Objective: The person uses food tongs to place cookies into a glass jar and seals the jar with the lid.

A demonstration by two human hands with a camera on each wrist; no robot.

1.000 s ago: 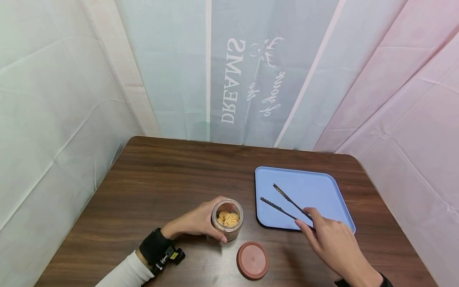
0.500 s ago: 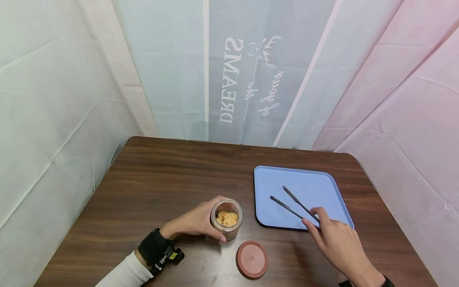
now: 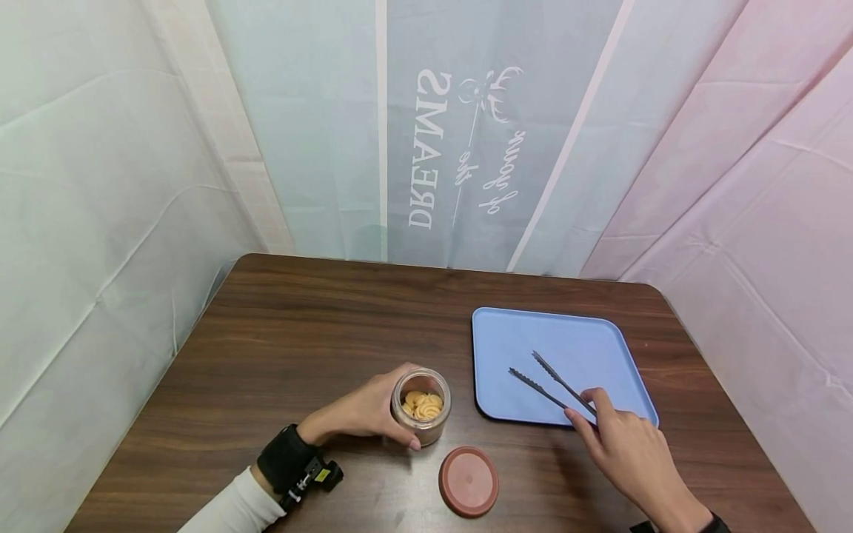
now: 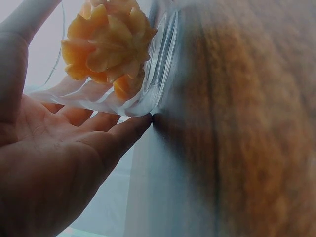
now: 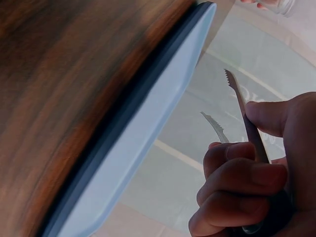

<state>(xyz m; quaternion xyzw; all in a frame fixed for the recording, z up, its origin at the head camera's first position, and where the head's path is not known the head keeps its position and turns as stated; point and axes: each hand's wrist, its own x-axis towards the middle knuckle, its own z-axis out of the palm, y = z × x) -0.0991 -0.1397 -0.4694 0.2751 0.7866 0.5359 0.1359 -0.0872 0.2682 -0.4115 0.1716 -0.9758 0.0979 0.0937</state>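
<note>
A small clear glass jar [image 3: 421,406] stands open on the dark wooden table [image 3: 313,333], with several pale swirl cookies [image 3: 423,403] inside. My left hand [image 3: 363,411] wraps its fingers round the jar; close up, the cookies [image 4: 106,44] show through the glass above my left fingers [image 4: 113,140]. My right hand [image 3: 623,451] grips metal tongs [image 3: 549,385] by their rear end, thumb and fingers curled on the arms. Their serrated tips stand apart over the blue tray [image 3: 506,333]. The right wrist view shows the tongs [image 5: 237,106] and the tray edge [image 5: 148,128].
The jar's round reddish-brown lid [image 3: 469,481] lies flat on the table just in front of the jar, between my two hands. Draped cloth walls close in the table on the left, back and right. The tray sits at the right, near the table's right edge.
My right hand has drawn the tongs back and to the right over the tray, and their tips stand closer together. The left hand and the jar have not moved.
</note>
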